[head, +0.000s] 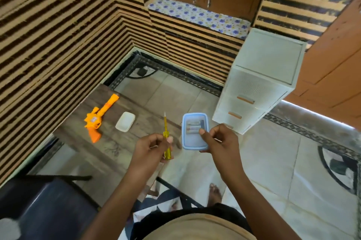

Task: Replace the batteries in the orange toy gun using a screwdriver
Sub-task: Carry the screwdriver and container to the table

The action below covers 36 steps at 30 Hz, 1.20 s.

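Both of my hands were full. My left hand (150,148) pinched the yellow clear-handled screwdriver (166,138) between thumb and curled fingers, its thin metal tip pointing up and away from me. My right hand (216,140) gripped the near end of the shallow clear plastic box with a blue rim (184,132), thumb on top, and the silver batteries (193,125) lay side by side inside at its far end. The orange plastic toy gun (99,117) lay flat on the brown wood-grain table (117,142), well to the left of my hands, barrel pointing away, with a small white rectangular dish (125,121) just beside it.

By my reckoning nothing on the gun had been opened yet, so the step in hand was getting the supplies down. I judged it best to keep the box level so the batteries would not roll out, and to set it on the table near the dish, within reach. That would free my right hand to steady the gun. The white dish looked a fair place for the screw, which I expected to be tiny and easily lost.
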{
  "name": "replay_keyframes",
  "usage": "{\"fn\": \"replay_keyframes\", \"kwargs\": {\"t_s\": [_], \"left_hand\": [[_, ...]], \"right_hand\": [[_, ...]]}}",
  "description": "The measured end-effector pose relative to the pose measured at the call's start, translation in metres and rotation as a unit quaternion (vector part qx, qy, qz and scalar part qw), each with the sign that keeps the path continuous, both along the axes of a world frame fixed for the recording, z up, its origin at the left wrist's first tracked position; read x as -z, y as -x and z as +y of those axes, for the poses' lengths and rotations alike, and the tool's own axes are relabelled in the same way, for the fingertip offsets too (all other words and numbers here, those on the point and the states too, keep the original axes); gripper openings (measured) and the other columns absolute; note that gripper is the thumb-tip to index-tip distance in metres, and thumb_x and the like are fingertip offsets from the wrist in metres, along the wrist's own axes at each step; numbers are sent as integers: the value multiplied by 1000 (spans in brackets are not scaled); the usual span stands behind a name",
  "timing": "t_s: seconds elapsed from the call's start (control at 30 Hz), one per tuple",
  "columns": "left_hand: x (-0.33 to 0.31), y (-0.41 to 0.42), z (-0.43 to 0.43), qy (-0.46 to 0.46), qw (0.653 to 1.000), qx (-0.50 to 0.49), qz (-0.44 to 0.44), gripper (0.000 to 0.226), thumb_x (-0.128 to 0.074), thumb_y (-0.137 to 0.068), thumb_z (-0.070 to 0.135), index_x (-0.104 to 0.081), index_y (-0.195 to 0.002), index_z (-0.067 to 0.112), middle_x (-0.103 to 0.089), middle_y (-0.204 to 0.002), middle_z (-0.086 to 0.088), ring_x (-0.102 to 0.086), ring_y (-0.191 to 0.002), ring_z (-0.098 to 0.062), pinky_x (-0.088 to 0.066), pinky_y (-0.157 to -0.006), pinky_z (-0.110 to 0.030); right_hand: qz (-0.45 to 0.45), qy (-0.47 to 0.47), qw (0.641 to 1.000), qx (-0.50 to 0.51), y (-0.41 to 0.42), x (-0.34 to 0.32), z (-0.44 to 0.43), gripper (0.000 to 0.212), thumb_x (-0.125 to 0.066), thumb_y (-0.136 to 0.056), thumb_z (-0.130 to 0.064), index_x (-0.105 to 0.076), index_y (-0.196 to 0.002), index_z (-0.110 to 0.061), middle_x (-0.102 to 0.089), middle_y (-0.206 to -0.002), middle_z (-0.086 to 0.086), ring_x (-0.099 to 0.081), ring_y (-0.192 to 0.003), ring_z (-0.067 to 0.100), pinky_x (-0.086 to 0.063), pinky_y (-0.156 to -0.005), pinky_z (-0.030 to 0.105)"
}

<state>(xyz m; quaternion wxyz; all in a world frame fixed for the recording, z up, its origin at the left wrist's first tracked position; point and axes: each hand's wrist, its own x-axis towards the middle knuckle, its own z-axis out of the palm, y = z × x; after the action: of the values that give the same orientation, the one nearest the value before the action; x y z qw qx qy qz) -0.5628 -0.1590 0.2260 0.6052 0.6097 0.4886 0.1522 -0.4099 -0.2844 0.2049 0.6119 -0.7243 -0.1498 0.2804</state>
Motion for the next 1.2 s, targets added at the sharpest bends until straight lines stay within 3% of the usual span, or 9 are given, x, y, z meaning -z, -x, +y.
{"fn": "replay_keyframes", "kwargs": {"t_s": [0.1, 0.23, 0.33, 0.5, 0.67, 0.9, 1.1, 1.2], "left_hand": [[1, 60, 18, -3, 1000, 12, -12, 27, -72, -98, 20, -72, -82, -1, -72, -77, -24, -65, -65, -22, -55, -55, -26], [-1, 133, 40, -3, 1000, 18, -6, 26, -72, -98, 18, -72, -81, 0, -73, -73, -15, -62, -60, -16, -52, -52, -22], [-5, 170, 53, -12, 1000, 16, -6, 25, -71, -98, 17, -73, -78, 3, -76, -72, -8, -63, -58, -11, -51, -51, -20], [-13, 212, 74, -14, 1000, 9, -7, 24, -73, -97, 18, -75, -82, 0, -77, -74, -7, -65, -59, -7, -52, -53, -19], [-10, 216, 92, 6, 1000, -9, 6, 24, -72, -98, 20, -76, -86, 0, -78, -76, -6, -68, -61, -7, -54, -54, -19], [-7, 200, 114, 11, 999, -41, 8, 22, -72, -98, 20, -77, -90, 0, -77, -80, -15, -68, -65, -16, -57, -55, -24], [-4, 194, 153, 3, 999, -26, 26, 22, -71, -99, 22, -77, -89, 3, -78, -83, -14, -72, -69, -23, -59, -60, -32], [1, 192, 184, 5, 1000, -5, 25, 23, -71, -99, 20, -76, -89, 1, -78, -83, -15, -74, -70, -24, -59, -56, -28]], "right_hand": [[-2, -9, 1000, 6, 53, -5, 18, 31, -75, -96, -13, -53, -76, -4, -69, -87, 1, -73, -99, 13, -61, -56, 33], [31, -20, 998, 46, 122, -9, 44, 31, -74, -96, -15, -53, -79, 0, -70, -98, 19, -75, -98, 19, -61, -59, 32], [57, -32, 995, 71, 159, -12, 56, 27, -73, -97, -15, -56, -78, -6, -71, -95, 17, -76, -95, 18, -60, -59, 30], [58, -19, 996, 67, 194, -13, 70, 32, -73, -97, -17, -54, -82, 5, -75, -97, 10, -76, -100, 16, -60, -59, 30], [42, -9, 997, 63, 197, -9, 86, 30, -73, -96, -16, -56, -81, 3, -76, -95, 5, -76, -100, 12, -60, -58, 28], [29, -17, 999, 31, 186, 0, 132, 31, -74, -96, -14, -54, -73, -11, -72, -93, 12, -74, -97, 11, -56, -55, 28], [11, -6, 999, 32, 188, 17, 164, 31, -75, -96, -20, -56, -79, -2, -73, -93, 9, -74, -99, 15, -62, -60, 37], [11, 2, 999, 44, 191, 25, 189, 31, -75, -96, -21, -56, -79, -3, -73, -94, 10, -74, -100, 17, -60, -58, 33]]}}
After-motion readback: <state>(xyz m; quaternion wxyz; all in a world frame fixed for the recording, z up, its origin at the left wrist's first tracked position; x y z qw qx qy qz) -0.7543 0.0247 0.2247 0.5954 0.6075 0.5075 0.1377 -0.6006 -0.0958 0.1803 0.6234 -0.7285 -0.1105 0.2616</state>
